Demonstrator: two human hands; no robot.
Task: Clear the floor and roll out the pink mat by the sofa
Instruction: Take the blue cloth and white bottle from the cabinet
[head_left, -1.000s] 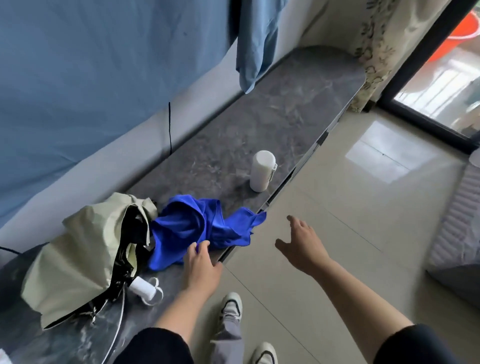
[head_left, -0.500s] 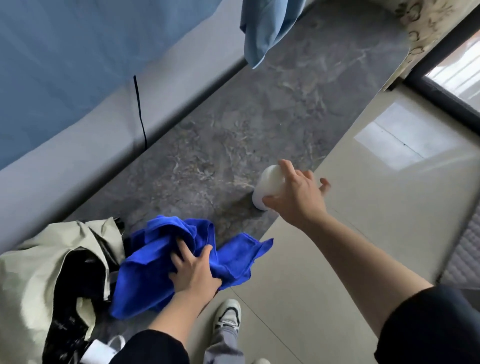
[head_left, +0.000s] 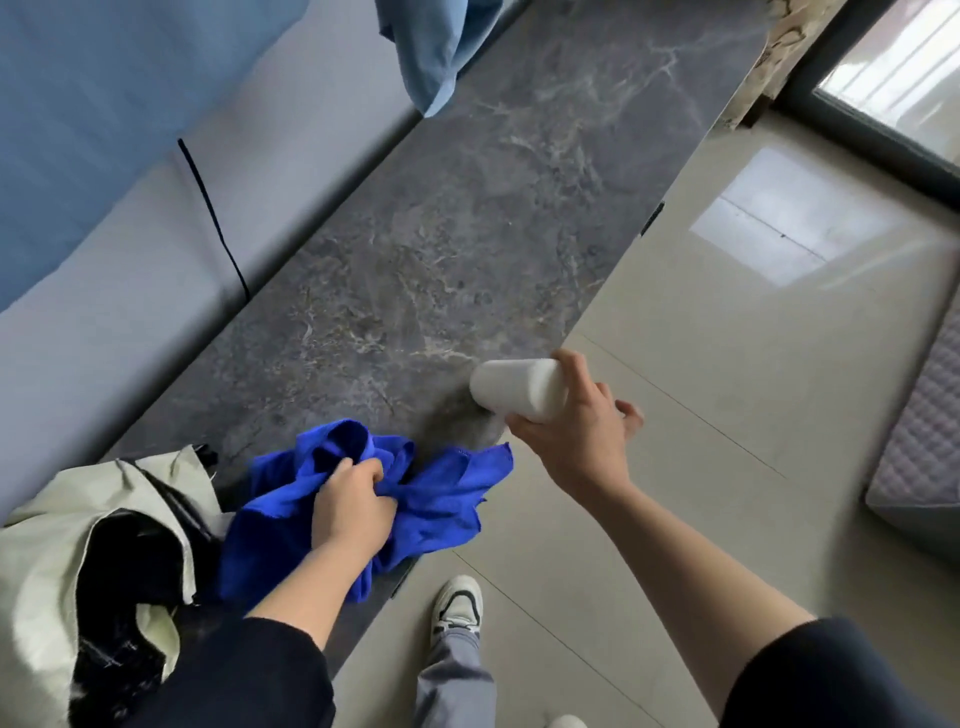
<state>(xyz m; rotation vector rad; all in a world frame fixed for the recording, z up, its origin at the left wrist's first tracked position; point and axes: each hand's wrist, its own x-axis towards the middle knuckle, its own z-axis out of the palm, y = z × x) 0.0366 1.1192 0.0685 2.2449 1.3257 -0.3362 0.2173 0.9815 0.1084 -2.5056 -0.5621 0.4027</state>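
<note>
Underfoot, right half of view: floor (head_left: 727, 389), pale glossy tile, with one shoe (head_left: 460, 605) planted on it close beside the ledge. Of the pink mat: nothing in view, and no pink item anywhere in frame. Of the sofa: not identified with certainty. A grey quilted pad (head_left: 924, 441) at the right edge may belong to it.

Person's right hand (head_left: 576, 441): fingers and thumb wrapped round a white cylinder (head_left: 519, 389), a cup or small flask. It is tipped on its side over the front edge of the ledge and appears clear of the surface, with a shadow beneath. The grip is at one end, probably the side nearest the reach.

Person's left hand (head_left: 348, 504): fingers curled tight into the middle of a blue cloth (head_left: 441, 499). The cloth's corners are spread on the ledge, and one hangs past the front edge. It is likely bunched so the whole cloth comes up in one grab.

Supporting surface: ledge (head_left: 467, 234), dark marbled stone, low, running along the wall.

Adjoining: cream-and-black bundle (head_left: 67, 545), perhaps a folded umbrella, touching the cloth's left side.

Background: light blue garment (head_left: 431, 52) hanging over the far ledge, thin black cable (head_left: 213, 213) down the grey wall, glass door (head_left: 909, 78) top right.

Assessment: loose items are being gathered; mat-laying not yet begun.
</note>
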